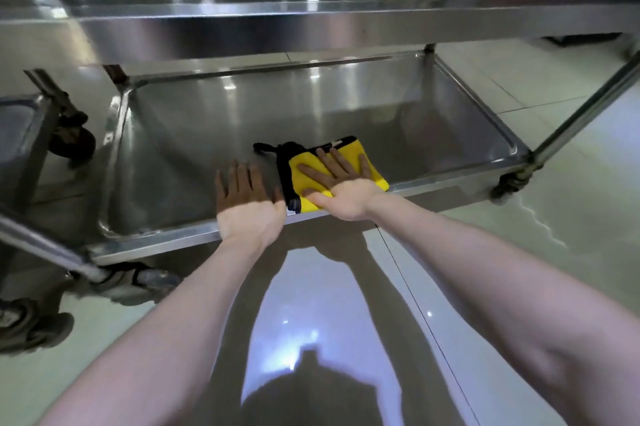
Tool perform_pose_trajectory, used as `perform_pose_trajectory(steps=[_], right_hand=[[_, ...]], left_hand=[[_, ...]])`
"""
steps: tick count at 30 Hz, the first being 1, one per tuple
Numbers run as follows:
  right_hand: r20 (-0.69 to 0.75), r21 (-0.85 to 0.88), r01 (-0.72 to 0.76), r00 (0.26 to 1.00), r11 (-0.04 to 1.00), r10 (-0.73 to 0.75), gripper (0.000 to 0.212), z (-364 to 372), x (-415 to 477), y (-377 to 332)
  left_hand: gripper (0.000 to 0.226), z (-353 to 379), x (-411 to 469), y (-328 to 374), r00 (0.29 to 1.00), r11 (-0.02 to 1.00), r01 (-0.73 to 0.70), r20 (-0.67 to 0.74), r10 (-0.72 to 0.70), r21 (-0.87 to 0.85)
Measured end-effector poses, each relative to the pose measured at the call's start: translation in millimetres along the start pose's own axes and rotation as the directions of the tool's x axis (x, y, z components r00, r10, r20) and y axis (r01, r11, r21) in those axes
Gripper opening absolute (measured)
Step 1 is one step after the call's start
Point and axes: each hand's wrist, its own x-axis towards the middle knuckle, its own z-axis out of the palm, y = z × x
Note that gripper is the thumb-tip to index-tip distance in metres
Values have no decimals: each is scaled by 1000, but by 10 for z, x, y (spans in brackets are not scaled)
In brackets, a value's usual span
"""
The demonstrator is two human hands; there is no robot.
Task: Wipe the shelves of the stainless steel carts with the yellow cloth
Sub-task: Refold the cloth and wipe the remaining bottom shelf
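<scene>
Yellow cloth (337, 173) under flat right hand (341, 188).

From where I stand, the lower shelf (242, 121) lies open ahead of both hands, clear to its far wall, with wide steel left of the left hand (246, 204) and more ahead and right of the right hand (341, 183). Above the knuckles the upper shelf (311, 31) caps the space, so the way in is low and from the front. A raised rim (156, 247) runs under the wrists. Between the hands only the black edge of the yellow cloth (349, 150) fills the narrow gap. Far right stands the slanting right post (585, 107); far left, the left post (45, 245) and a neighbouring cart (20, 135) close that side.
</scene>
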Motion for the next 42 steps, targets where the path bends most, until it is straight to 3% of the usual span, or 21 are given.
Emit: perform_pose_trajectory(steps=[4, 11, 15, 20, 22, 26, 29, 36, 42], right_hand=[[25, 5, -3, 1000, 1000, 3, 66, -14, 13, -10], [-84, 11, 62, 995, 998, -61, 60, 85, 84, 16], [-34, -2, 163, 986, 987, -163, 55, -40, 0, 591], [-56, 0, -38, 998, 999, 38, 55, -92, -230, 1963], [-82, -10, -42, 996, 999, 41, 57, -50, -238, 2082], [-146, 17, -12, 989, 1000, 14, 60, 19, -199, 1974], [-160, 32, -9, 987, 999, 14, 60, 38, -203, 1941], [-162, 33, 85, 984, 996, -79, 57, 12, -192, 2347], [-192, 66, -158, 967, 985, 168, 59, -245, 190, 3378]], left_hand=[[71, 41, 20, -15, 1000, 1000, -3, -15, 4, 27], [76, 179, 91, -97, 986, 999, 10, -168, -18, -47], [71, 147, 88, -136, 989, 998, 50, -140, -56, -47], [62, 61, 89, -55, 992, 995, 59, -110, -67, -81], [66, -15, 102, 258, 992, 993, 56, -109, -67, -104], [61, -60, 323, 1319, 985, 971, -88, -164, 52, -224], [58, 7, 497, 1783, 992, 974, -87, -105, 66, -211], [53, 224, 552, 1741, 998, 989, -19, -62, 10, -148], [54, 177, 528, 1791, 998, 990, 14, -51, -22, -142]])
